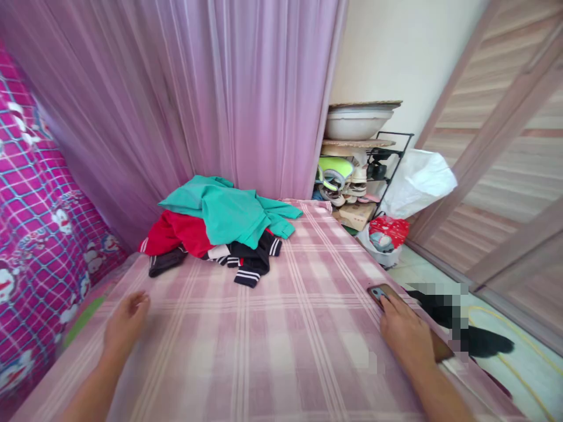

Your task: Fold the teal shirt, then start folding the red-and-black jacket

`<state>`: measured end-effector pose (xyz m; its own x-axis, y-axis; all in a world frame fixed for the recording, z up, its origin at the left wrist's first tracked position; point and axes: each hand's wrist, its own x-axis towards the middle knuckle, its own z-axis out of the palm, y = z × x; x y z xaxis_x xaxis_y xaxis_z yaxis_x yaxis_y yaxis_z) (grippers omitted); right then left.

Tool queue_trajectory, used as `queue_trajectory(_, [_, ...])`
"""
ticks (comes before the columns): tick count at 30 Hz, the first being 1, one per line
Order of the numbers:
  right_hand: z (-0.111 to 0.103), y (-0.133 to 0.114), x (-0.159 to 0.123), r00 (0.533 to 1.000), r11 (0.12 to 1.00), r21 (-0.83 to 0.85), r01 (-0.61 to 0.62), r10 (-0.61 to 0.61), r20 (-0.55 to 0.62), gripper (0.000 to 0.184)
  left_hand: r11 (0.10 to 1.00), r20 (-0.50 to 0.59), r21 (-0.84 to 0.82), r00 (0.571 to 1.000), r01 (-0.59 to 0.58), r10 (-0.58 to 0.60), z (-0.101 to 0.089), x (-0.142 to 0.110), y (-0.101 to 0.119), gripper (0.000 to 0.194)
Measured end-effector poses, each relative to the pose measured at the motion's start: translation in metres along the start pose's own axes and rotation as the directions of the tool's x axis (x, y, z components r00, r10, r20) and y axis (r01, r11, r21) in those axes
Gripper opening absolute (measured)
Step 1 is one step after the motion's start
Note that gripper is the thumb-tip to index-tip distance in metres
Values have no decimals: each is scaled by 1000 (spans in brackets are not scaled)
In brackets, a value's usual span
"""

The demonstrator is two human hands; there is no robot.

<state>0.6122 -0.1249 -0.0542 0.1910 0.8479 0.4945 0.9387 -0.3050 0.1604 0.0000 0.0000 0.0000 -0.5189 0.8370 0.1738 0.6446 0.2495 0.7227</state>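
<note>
Plaid cloth (264, 357) w/ clothes pile (235, 214) at far left. Near right, R hand (405, 331) on phone (377, 292), grip unclear; L hand (126, 323) half-open, empty.

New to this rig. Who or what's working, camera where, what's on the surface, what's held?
No machine: a person works bare-handed. The single picture comes from a camera on their head, looking forward and down. On the pink plaid cloth lie a teal garment over a red one and a dark one with striped cuffs, heaped. The left hand, loosely curled, holds nothing visible. The right hand rests over a smartphone near the edge; whether it grips it, I can't tell.
</note>
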Motion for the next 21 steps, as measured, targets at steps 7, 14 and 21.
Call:
queue_trajectory(7, [-2, -12, -2, 999, 999, 31, 24, -23, -43, 38, 941, 112, 25, 936, -338, 334, 53, 28, 131, 47])
queue_trajectory(14, [-25, -52, 4, 983, 961, 217, 170, -149, -110, 35, 895, 165, 353, 959, -274, 228, 91, 30, 205, 41])
queue_trajectory(21, [-77, -173, 58, 969, 775, 587, 235, -138, -207, 71, 878, 129, -245, 884, -410, 449, 90, -54, 208, 33])
